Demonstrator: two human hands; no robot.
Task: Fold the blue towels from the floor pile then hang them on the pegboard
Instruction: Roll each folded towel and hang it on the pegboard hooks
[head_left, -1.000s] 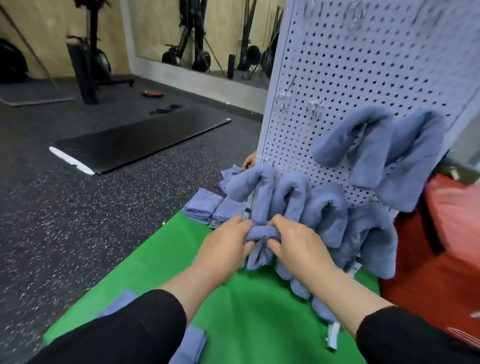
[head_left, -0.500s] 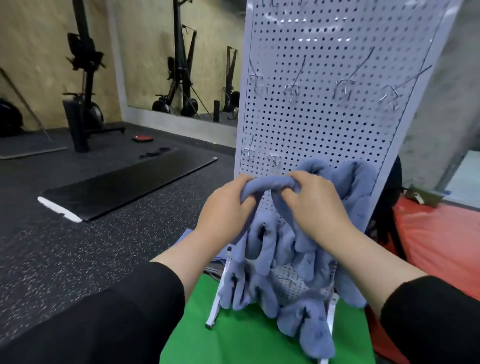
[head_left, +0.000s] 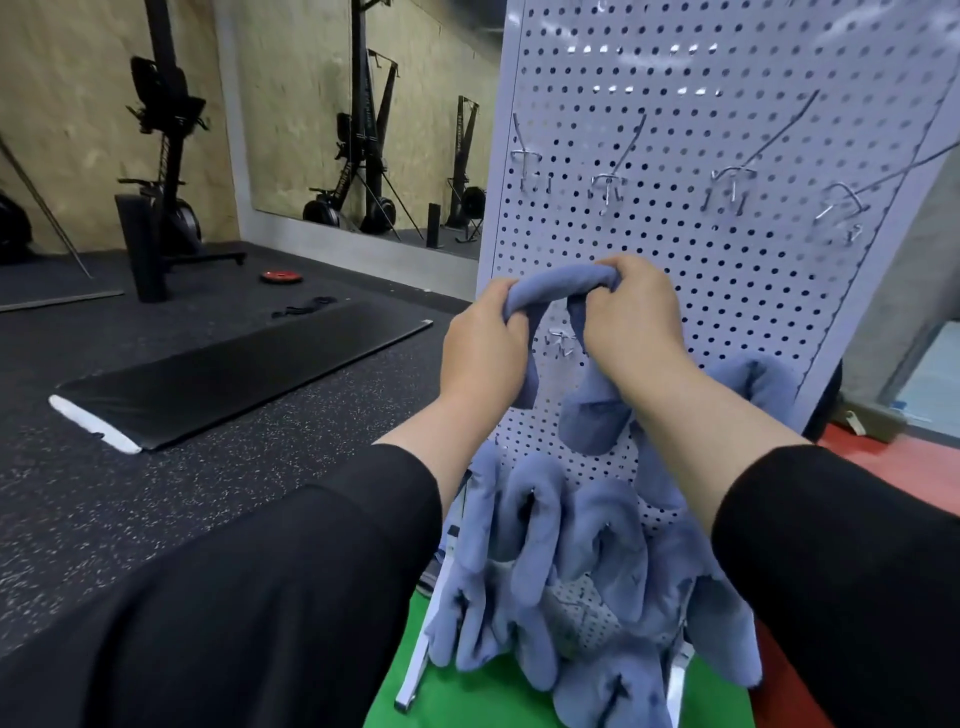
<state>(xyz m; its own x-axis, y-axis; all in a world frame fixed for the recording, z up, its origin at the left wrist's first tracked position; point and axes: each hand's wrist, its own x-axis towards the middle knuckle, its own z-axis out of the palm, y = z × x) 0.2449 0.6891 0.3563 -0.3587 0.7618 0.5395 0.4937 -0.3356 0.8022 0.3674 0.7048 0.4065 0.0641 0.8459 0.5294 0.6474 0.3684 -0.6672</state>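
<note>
My left hand (head_left: 485, 338) & right hand (head_left: 631, 317) each grip one side of the folded towel (head_left: 563, 278), arched over in front of the pegboard (head_left: 727, 291), just above a bare hook (head_left: 563, 340) so the fold can drop on. Other towels (head_left: 576, 561) hang below.

light: even, indoor | glare: pegboard (head_left: 727, 291) top | edges: wide-angle warp

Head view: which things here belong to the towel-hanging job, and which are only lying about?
Belong to the job:
folded blue towel, held by left hand and right hand
pegboard
empty hooks
hung towels

Lying about:
black mat
red disc
exercise machine
</note>
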